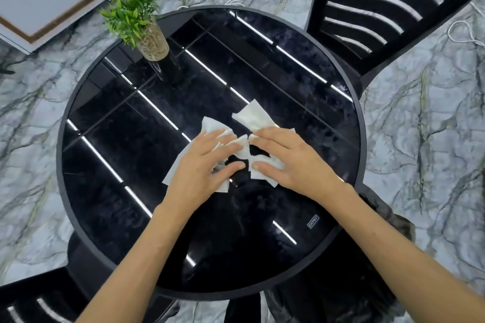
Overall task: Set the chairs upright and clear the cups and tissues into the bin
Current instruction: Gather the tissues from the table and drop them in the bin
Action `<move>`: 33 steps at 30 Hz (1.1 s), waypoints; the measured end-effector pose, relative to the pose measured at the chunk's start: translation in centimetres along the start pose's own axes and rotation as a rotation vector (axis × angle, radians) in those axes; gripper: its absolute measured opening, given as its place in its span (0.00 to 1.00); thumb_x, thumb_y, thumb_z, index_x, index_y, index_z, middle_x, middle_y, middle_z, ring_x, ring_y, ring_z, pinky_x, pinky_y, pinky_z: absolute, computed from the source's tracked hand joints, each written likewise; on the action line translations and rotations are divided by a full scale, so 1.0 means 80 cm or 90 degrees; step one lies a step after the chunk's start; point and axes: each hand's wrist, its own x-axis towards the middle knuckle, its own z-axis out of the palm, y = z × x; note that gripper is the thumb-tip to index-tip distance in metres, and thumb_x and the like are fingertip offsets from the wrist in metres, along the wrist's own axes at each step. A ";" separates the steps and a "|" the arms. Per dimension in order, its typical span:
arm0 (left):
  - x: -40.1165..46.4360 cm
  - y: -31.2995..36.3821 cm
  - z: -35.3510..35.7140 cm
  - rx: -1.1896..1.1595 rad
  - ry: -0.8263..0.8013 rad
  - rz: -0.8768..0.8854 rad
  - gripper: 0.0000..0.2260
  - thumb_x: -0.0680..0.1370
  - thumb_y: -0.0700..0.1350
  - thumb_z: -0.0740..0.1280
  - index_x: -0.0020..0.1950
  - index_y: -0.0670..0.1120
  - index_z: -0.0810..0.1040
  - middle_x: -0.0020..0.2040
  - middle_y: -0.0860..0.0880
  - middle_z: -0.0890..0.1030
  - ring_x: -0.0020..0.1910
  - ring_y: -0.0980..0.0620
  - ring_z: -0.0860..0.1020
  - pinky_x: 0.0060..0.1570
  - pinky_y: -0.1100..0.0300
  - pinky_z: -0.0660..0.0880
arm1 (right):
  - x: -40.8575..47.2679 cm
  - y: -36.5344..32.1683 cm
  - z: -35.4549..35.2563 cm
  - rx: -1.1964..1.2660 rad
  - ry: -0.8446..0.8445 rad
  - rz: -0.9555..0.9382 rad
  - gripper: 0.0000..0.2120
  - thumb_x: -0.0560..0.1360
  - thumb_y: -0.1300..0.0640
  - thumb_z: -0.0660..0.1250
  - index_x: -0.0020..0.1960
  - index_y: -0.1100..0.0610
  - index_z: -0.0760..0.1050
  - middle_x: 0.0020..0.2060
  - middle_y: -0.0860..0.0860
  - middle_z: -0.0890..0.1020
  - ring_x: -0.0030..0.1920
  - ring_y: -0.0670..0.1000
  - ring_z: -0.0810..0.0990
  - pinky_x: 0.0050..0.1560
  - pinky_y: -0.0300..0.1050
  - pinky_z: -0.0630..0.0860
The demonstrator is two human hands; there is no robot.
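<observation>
- While both of my hands are down on the tissues, I log the scene from the biggest thing to the smallest.
- Table (110,217): round, black, glossy top; it carries everything of interest here. No cups on it that I can see, and no bin in view.
- Chair (372,21): black, slatted back, standing beyond the far right edge of the table; a second dark chair shows at the near left corner of the view.
- Plant (136,18): small green one in a glass pot near the far left edge, well apart from the work.
- Tissues (252,115): several white sheets, loose and overlapping, about the middle of the table, spreading from near left to far right.
- Left hand (202,162): fingers nearly straight, pressing flat on the left sheets; no pinch yet.
- Right hand (286,157): likewise flat, fingers spread over the right sheets.
- Key relation: the pile lies directly beneath and just beyond both sets of fingertips, its long axis crossing between them. The far right sheet is nearer my right hand. I judge the next move is drawing the sheets inward into one bundle.
</observation>
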 end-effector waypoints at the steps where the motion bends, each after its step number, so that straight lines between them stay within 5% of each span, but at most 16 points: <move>1: -0.003 0.004 0.002 -0.012 0.021 -0.002 0.14 0.76 0.50 0.73 0.58 0.45 0.85 0.62 0.51 0.81 0.68 0.51 0.75 0.70 0.46 0.70 | -0.004 -0.002 0.003 -0.003 0.031 0.001 0.18 0.78 0.55 0.72 0.65 0.59 0.78 0.63 0.52 0.79 0.66 0.50 0.74 0.69 0.48 0.70; 6: -0.010 0.023 0.008 -0.039 0.059 -0.038 0.07 0.75 0.43 0.77 0.50 0.43 0.86 0.55 0.49 0.83 0.58 0.49 0.81 0.55 0.51 0.79 | -0.014 -0.011 0.010 0.037 0.103 0.023 0.11 0.78 0.64 0.70 0.60 0.61 0.82 0.58 0.52 0.82 0.60 0.53 0.79 0.64 0.46 0.74; 12: -0.025 0.061 0.011 -0.051 0.033 -0.091 0.06 0.75 0.47 0.76 0.48 0.46 0.86 0.59 0.52 0.82 0.55 0.54 0.80 0.52 0.59 0.79 | -0.045 -0.013 -0.006 0.064 0.124 0.019 0.10 0.77 0.65 0.72 0.58 0.61 0.83 0.55 0.52 0.82 0.57 0.52 0.80 0.57 0.47 0.79; 16: -0.038 0.102 0.015 -0.063 0.019 -0.068 0.11 0.75 0.54 0.72 0.49 0.48 0.85 0.59 0.57 0.80 0.56 0.56 0.79 0.54 0.64 0.77 | -0.090 -0.014 -0.029 0.036 0.107 -0.012 0.10 0.77 0.65 0.71 0.58 0.62 0.82 0.55 0.53 0.83 0.57 0.52 0.79 0.61 0.44 0.75; 26: -0.081 0.215 0.077 -0.076 -0.044 0.006 0.13 0.72 0.54 0.76 0.53 0.49 0.83 0.60 0.60 0.77 0.59 0.59 0.77 0.60 0.70 0.72 | -0.230 -0.009 -0.086 0.010 0.157 0.007 0.10 0.78 0.62 0.68 0.58 0.63 0.82 0.54 0.55 0.83 0.56 0.53 0.79 0.59 0.45 0.77; 33: -0.107 0.276 0.144 -0.062 -0.133 0.083 0.17 0.74 0.59 0.74 0.54 0.47 0.82 0.59 0.53 0.81 0.61 0.54 0.77 0.61 0.67 0.73 | -0.334 0.007 -0.110 -0.027 0.182 0.046 0.11 0.78 0.59 0.67 0.55 0.63 0.83 0.53 0.56 0.84 0.56 0.51 0.77 0.60 0.44 0.75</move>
